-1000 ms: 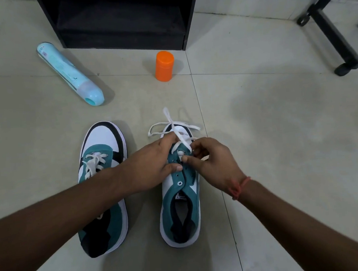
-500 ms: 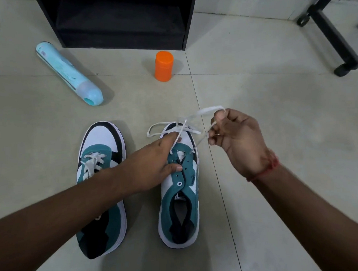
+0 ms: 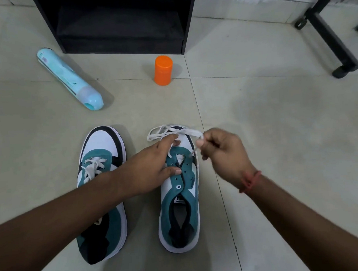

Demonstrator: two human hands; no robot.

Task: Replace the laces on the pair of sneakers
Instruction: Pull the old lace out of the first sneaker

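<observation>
Now right hand (image 3: pixel 223 153) lower, nearer right sneaker (image 3: pixel 179 200) — grip pinching white lace (image 3: pixel 186 132); left hand (image 3: pixel 152 166) still pressing sneaker, fingers straight.

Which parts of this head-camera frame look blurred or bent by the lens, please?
In the head view, the right hand and the lace it pinches are motion-smeared; the left hand on the right sneaker stays fairly sharp; the floor's tile seams bow from wide-angle distortion.
</observation>
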